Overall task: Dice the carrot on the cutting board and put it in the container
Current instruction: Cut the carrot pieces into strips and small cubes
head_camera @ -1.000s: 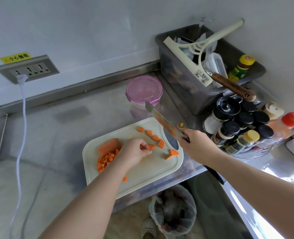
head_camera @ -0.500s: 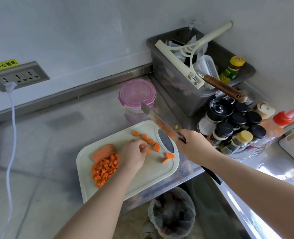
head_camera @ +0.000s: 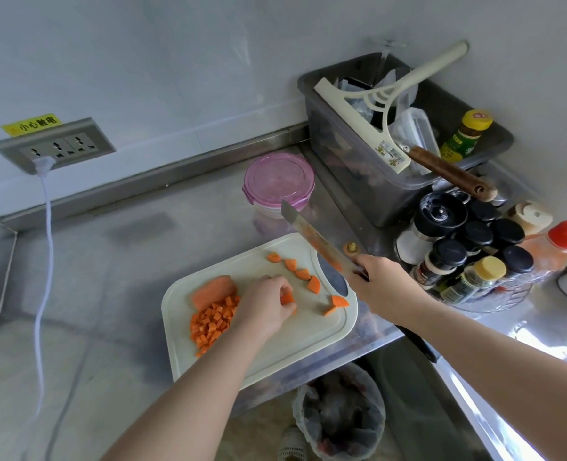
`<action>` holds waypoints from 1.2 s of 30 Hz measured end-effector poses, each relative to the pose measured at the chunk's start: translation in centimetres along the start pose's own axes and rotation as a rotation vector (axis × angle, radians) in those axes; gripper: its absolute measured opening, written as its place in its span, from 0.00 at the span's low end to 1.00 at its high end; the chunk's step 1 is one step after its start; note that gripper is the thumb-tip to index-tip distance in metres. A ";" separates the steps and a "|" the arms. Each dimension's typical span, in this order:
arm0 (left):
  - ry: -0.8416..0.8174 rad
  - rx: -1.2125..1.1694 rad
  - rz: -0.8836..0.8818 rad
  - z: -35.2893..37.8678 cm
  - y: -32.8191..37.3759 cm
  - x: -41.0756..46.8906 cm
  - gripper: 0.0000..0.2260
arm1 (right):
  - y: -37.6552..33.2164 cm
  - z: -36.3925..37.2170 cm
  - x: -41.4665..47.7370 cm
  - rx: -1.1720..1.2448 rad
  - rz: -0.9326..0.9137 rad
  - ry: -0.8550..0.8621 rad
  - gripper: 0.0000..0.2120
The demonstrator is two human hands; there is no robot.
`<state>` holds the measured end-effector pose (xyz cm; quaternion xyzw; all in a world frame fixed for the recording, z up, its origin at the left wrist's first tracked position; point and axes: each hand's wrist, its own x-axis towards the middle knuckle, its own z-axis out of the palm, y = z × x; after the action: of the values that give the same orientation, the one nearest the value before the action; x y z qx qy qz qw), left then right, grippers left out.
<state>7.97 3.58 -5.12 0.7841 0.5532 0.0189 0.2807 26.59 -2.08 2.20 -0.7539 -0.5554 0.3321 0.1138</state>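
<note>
Pinching grip on the left hand (head_camera: 268,306): its curled fingers and thumb nip one carrot chunk (head_camera: 287,298) low over the middle of the board (head_camera: 275,357). The hand is palm down with knuckles up, and its forearm comes in from the lower left. The right hand (head_camera: 380,286) has its grip wrapped round the knife (head_camera: 315,239) where blade meets handle. The blade is lifted off the board and tilted over the far right corner, its tip pointing toward the container (head_camera: 278,181). The right forearm enters from the lower right.

The carrot is bright orange and lies on the cream board in three forms. One uncut piece (head_camera: 212,290), large and rounded, lies at the left. Touching it on the near side is one heap of small dice (head_camera: 213,319), too many to count. Six loose chunks (head_camera: 303,273) lie apart from the heap: four in a slanting row at the far side and two near the right edge. The pinched one makes seven.

The single container is round, with its pink lid on. It stands on the desk (head_camera: 125,277) just beyond the board.
</note>
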 end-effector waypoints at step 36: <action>0.092 0.217 0.058 1.7 4.3 2.1 0.15 | 1.9 -1.4 -1.2 0.064 0.026 0.021 0.07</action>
<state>12.99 3.76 -5.14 0.8239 0.5414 0.0029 0.1677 28.73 -3.58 2.72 -0.7604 -0.5335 0.3432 0.1395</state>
